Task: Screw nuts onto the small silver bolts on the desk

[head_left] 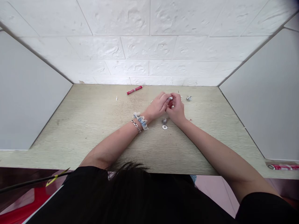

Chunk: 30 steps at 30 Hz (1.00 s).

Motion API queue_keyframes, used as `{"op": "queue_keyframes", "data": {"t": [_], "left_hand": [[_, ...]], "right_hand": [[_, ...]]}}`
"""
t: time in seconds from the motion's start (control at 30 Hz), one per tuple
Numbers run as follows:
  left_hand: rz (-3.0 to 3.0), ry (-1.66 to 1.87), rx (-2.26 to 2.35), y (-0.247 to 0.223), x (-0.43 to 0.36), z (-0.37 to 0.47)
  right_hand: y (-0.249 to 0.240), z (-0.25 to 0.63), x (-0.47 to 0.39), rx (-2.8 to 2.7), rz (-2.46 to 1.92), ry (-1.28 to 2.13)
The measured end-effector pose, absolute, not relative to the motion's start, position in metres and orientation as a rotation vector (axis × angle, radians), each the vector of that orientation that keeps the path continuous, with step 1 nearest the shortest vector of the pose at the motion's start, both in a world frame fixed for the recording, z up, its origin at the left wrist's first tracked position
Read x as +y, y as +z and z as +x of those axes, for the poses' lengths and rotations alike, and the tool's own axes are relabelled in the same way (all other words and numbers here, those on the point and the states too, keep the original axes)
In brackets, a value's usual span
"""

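Note:
My left hand (pixel 159 105) and my right hand (pixel 176 109) meet above the table, fingers curled together. Between the fingertips shows a small pale, shiny piece (pixel 170 98); its kind is too small to tell, and the fingers cover part of it. Both hands are closed around this spot. Just below them on the table lies a small metal fastener (pixel 164 121), with a flat round washer (pixel 164 127) in front of it. Another small metal fastener (pixel 189 98) lies to the right of my right hand. Tiny pale bits show close beside the hands.
A red tube (pixel 134 90) lies near the back wall, with a small white scrap (pixel 116 98) to its left. Grey panels (pixel 30 84) bound the table (pixel 77 124) on both sides. Another red tube (pixel 283 167) rests at the front right edge. A black cable (pixel 30 183) runs at lower left.

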<state>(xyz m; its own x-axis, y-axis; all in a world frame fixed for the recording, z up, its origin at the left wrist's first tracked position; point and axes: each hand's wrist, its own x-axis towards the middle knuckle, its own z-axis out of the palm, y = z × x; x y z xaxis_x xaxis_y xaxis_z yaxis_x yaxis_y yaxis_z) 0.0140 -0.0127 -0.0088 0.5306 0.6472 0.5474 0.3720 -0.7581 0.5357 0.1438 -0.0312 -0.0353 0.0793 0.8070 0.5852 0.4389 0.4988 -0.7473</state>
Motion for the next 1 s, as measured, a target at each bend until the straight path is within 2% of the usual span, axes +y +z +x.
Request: {"op": "queue_keyframes", "data": {"t": [0.27,1.0], "left_hand": [[2.441,0.886,0.852,-0.0024,-0.0198,0.0174],[2.485,0.923,0.778,-0.0072,-0.0141,0.0141]], "right_hand": [[-0.0346,0.1458,-0.0327,-1.498,-1.147,0.259],[-0.0328,0.1473,-0.0295,-1.470,-1.187,0.268]]}}
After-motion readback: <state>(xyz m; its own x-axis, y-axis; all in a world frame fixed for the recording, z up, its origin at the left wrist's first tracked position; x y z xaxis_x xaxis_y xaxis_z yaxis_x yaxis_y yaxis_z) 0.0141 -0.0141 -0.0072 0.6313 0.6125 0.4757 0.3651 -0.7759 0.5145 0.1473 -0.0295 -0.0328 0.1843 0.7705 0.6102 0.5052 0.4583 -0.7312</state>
